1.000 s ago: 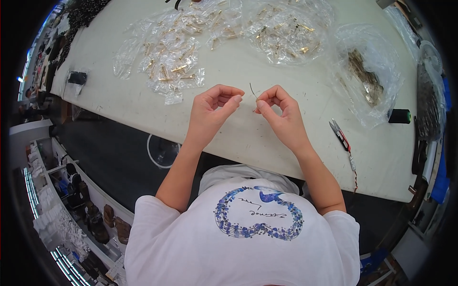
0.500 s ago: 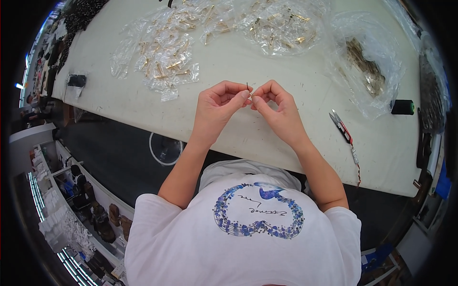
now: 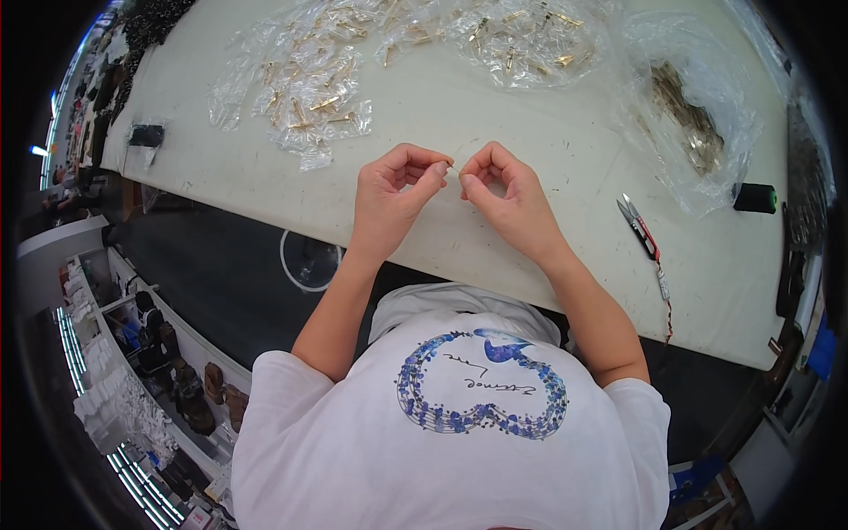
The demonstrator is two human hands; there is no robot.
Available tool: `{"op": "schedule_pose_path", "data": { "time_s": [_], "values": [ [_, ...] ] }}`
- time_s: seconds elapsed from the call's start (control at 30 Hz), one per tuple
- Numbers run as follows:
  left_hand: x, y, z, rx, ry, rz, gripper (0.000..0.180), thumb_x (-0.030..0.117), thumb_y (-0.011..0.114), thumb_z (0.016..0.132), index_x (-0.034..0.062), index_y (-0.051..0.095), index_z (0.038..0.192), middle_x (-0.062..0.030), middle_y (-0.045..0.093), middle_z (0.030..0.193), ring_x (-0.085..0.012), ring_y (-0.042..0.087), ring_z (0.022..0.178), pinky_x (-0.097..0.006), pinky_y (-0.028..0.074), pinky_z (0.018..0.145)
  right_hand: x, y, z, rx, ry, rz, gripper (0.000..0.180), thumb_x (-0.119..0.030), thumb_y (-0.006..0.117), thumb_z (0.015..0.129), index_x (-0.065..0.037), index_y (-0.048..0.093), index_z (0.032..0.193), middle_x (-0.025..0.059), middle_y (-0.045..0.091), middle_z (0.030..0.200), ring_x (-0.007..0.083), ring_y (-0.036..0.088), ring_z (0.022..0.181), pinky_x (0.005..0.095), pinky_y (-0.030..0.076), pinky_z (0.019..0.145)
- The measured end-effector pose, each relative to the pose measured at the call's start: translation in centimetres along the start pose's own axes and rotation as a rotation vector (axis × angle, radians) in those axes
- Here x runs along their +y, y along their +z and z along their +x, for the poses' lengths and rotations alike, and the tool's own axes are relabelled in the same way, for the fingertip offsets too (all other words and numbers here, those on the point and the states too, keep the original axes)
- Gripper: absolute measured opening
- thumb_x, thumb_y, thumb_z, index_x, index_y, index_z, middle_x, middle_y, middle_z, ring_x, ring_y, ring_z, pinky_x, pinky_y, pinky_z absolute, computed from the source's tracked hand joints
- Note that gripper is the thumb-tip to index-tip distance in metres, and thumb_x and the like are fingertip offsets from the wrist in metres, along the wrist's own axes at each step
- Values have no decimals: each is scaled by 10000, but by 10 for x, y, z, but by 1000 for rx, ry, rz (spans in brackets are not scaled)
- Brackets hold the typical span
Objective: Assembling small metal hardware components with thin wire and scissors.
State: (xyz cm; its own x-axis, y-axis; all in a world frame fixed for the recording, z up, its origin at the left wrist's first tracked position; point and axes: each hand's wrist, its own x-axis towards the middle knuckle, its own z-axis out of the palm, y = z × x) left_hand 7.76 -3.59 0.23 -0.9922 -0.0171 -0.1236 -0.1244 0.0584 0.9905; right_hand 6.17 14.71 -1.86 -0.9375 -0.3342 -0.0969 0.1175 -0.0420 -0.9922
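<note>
My left hand [image 3: 393,196] and my right hand [image 3: 515,201] meet above the near part of the pale table, thumb and forefinger of each pinched together. A tiny, thin, pale piece [image 3: 454,170] shows in the narrow gap between the fingertips. Its kind is too small to tell, and the fingers cover its ends. Beyond the hands lie small clear plastic packets [image 3: 309,110] with gold-coloured metal pieces inside. To the right of my right hand rest thread snips [image 3: 642,231] with black and red handles and a twisted cord tied on.
More clear packets of gold pieces [image 3: 539,53] lie at the far side. A large clear bag [image 3: 685,115] of brownish-gold strips is at the far right, near a black thread spool [image 3: 755,198]. A small black packet [image 3: 147,135] sits far left. A white hoop [image 3: 284,262] hangs below the table edge.
My fingertips have drawn slightly apart, and the small pale piece shows between them. The dark thin tip that stuck up from my left fingers no longer shows. The view has shifted slightly.
</note>
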Motion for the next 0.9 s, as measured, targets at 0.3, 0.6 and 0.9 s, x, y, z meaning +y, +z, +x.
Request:
{"op": "schedule_pose_path", "data": {
  "time_s": [0.3,0.6,0.9],
  "values": [
    [0,-39,-22,95,-21,53,73,53,664,942,-5,688,980,-35,696,924,-88,645,828,-251,546,785,-3,6,-6,-72,-11,-189,72,-96,636,884,-41,592,897,4,612,791,100,588,773,264,467,733],
    [-7,-216,-99,393,-605,710,156,201,639,897,48,664,887,-27,645,706,-113,624,639,-265,503,640,4,14,-2,-28,-11,-173,84,-112,645,878,-40,605,891,8,639,786,106,600,764,269,471,704],
    [-44,-292,-116,897,-338,1412,342,202,692,859,81,677,1179,-147,641,1162,-286,689,984,-412,533,889,2,16,-1,11,-45,-181,63,-76,633,917,-19,607,929,9,628,867,110,565,837,258,464,821]
  ]
}}
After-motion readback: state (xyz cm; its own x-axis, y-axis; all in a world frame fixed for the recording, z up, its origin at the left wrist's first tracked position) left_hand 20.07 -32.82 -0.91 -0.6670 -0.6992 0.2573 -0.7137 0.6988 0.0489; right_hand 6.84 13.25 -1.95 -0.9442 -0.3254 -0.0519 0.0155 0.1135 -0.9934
